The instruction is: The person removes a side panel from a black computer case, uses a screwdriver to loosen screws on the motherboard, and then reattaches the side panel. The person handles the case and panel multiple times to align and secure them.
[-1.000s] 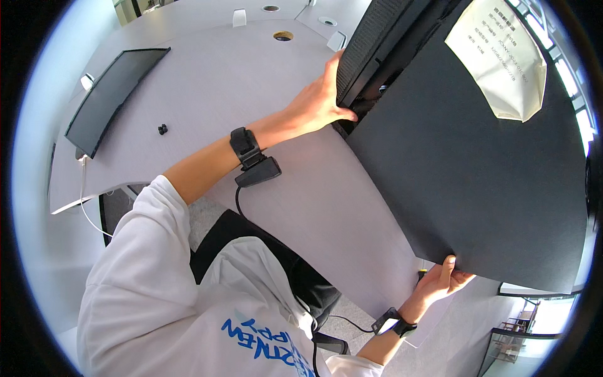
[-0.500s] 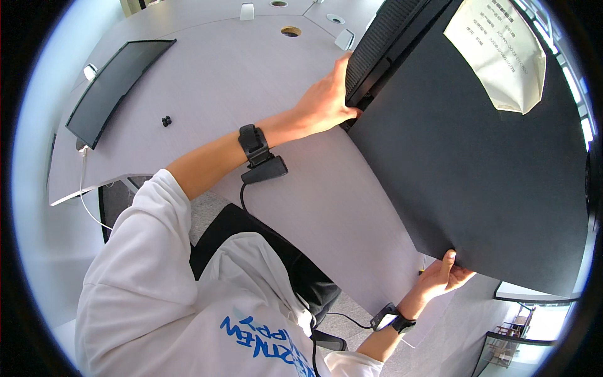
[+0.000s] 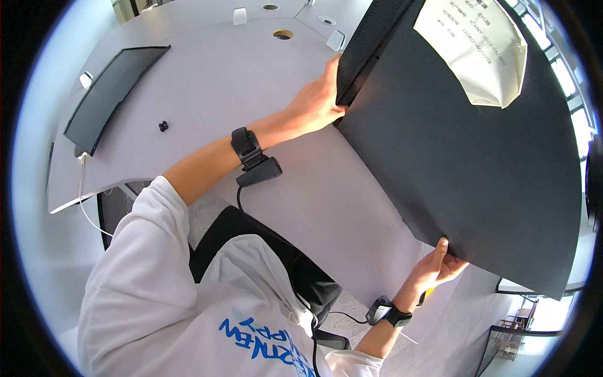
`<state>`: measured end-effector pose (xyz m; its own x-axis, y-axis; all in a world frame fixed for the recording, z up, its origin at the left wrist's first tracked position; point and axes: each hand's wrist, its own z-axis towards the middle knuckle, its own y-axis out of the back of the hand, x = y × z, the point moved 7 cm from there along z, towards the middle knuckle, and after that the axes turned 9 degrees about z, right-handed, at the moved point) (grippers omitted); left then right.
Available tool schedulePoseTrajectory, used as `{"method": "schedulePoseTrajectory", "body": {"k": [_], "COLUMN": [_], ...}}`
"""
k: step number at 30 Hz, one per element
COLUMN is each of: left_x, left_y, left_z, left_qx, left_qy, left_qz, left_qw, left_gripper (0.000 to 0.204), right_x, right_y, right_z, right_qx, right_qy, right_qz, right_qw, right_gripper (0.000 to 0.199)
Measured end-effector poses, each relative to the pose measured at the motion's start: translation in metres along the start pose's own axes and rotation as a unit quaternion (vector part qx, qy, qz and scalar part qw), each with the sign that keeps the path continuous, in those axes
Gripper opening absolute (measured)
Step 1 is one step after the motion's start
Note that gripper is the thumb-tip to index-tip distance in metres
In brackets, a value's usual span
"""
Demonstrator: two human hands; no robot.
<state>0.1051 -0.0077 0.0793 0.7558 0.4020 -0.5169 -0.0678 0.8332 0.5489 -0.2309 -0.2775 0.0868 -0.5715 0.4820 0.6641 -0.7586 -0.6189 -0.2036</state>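
A black desktop computer case fills the right side, tilted, its broad flat side facing me and a dark mesh panel along its upper left edge. My left hand is closed round the case's left corner beside the mesh, thumb on the near side and fingers mostly hidden behind it. My right hand grips the bottom edge, thumb on the flat side, other fingers underneath. A pale paper sheet with printed text is stuck to the flat side near the top. Each wrist wears a black strap with a small device.
A dark monitor stands at the left on the pale desk. A small black object lies between it and my left arm. Round desk holes are farther back. A black chair is beneath me; cables hang from both wrist devices.
The case has shifted slightly left and up in view, both hands moving with it and keeping their grip. The right hand is a little higher.
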Motion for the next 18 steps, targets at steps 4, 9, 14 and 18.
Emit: {"method": "schedulePoseTrajectory", "body": {"k": [4, 9, 14, 18], "left_x": [-0.001, -0.006, -0.027, -0.061], "left_y": [0.004, 0.01, 0.042, 0.078], "left_z": [0.0, 0.003, 0.003, 0.014], "left_qx": [0.024, 0.067, 0.026, -0.073], "left_qy": [0.008, 0.022, -0.019, -0.12], "left_qz": [-0.004, -0.005, -0.076, -0.101], "left_qw": [1.0, 0.998, 0.997, 0.985], "left_gripper": [0.096, 0.097, 0.1, 0.103], "right_x": [0.002, 0.006, 0.007, 0.009], "right_y": [-0.005, -0.013, -0.016, -0.018], "right_z": [-0.003, -0.006, -0.005, -0.006], "right_qx": [-0.015, -0.018, -0.012, 0.0], "right_qy": [-0.005, -0.02, -0.03, -0.032], "right_qz": [-0.013, -0.019, -0.021, -0.02], "right_qw": [1.0, 0.999, 0.999, 0.999], "right_gripper": [0.055, 0.052, 0.057, 0.056]}}
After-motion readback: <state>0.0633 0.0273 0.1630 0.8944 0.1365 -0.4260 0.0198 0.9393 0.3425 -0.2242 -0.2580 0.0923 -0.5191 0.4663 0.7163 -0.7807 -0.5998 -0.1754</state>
